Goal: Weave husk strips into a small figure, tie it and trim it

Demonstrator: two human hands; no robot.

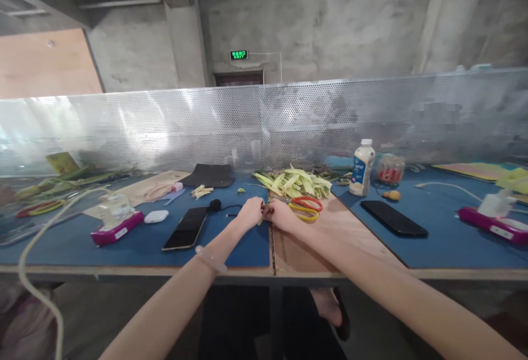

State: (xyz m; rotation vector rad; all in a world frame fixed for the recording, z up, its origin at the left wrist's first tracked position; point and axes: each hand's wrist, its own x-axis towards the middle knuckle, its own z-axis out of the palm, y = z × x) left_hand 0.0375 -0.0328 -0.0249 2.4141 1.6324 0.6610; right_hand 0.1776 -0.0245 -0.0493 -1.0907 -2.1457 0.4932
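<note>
My left hand point(249, 213) and my right hand point(282, 216) meet over the table seam, fingertips pinched together. Something small is between them, too tiny and too covered by the fingers to name; a greenish bit shows just below. Right beside my right hand lie scissors with a red and a yellow handle loop point(306, 218), their blades largely hidden. Behind the hands spreads a pile of pale green, husk-like strips point(299, 182). A pale bangle point(211, 259) circles my left wrist.
Left of my hands are a phone point(187, 229), a white earbud case point(156, 216) and a purple power strip point(117, 229). To the right stand a milk bottle point(362, 169) and a clear jar point(390, 170), with another phone point(393, 219) nearer. A perforated metal screen point(198, 123) borders the table's back.
</note>
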